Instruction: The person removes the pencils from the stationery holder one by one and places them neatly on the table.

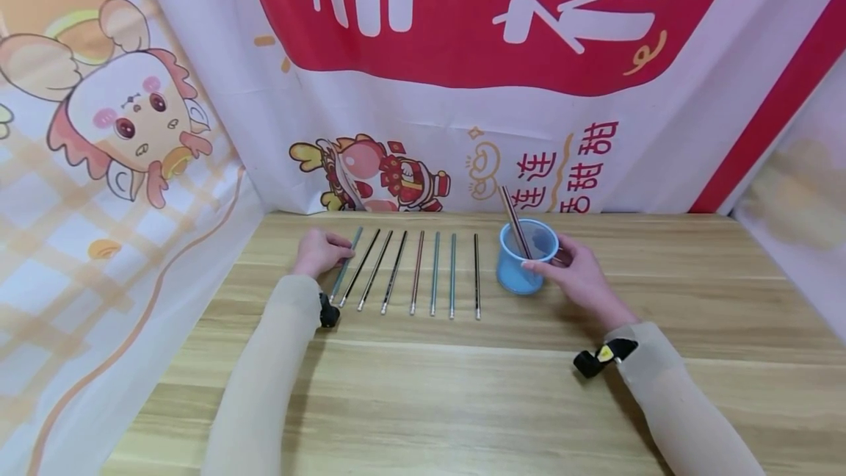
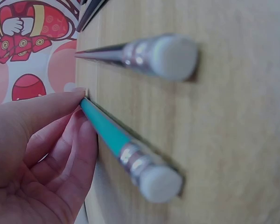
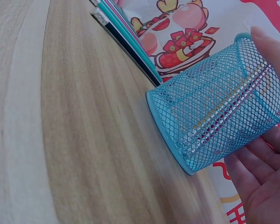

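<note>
At the left end of a row of pencils, my left hand (image 1: 319,252) pinches a teal pencil (image 2: 109,129) between thumb and fingers. That pencil lies slanted on the table, its white eraser end towards me. Beside it lies a dark pencil (image 2: 163,57) with a white eraser. My right hand (image 1: 583,275) grips a blue mesh pencil cup (image 3: 210,105) at the right of the row, thumb at the rim and fingers round the far side. The cup stands upright. Inside lean a few pencils (image 1: 516,222), sticking out over the rim towards the back left.
Between the hands lie several more pencils, side by side with erasers towards me: black ones, a red one (image 1: 417,274) and teal ones (image 1: 452,275). A printed cloth (image 1: 396,105) hangs behind the wooden table (image 1: 423,402), with more cloth at both sides.
</note>
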### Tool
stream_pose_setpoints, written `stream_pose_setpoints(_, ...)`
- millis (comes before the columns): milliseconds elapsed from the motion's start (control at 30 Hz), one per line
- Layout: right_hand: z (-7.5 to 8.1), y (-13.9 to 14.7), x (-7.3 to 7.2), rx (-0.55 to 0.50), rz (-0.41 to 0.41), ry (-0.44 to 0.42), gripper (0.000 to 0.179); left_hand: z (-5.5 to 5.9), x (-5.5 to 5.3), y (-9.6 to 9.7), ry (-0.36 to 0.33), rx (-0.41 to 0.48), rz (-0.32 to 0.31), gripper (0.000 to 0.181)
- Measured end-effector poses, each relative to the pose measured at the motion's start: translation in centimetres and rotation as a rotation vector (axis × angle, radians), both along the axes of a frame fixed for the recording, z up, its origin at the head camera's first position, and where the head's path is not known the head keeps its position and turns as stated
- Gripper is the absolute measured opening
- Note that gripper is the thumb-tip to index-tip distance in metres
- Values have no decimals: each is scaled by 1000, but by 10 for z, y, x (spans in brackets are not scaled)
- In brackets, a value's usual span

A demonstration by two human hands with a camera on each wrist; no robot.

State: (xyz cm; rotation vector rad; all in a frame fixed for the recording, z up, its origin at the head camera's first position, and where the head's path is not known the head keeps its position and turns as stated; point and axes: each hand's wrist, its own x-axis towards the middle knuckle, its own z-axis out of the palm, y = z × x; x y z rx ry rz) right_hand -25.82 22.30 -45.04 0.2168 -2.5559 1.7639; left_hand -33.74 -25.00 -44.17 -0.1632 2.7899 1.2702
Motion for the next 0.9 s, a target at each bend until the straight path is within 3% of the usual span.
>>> stream_pose_setpoints(533,3,0,1,-9,11,-9,80,1,0,0,10,-70,7,23)
stream_pose_setpoints(767,2,2,-1,-25,16,-14,79,6,4,4,-5,-65,26,24)
stream_pose_setpoints(900,2,1,0,-27,15,-5,81,10,5,4,4,0,47,27)
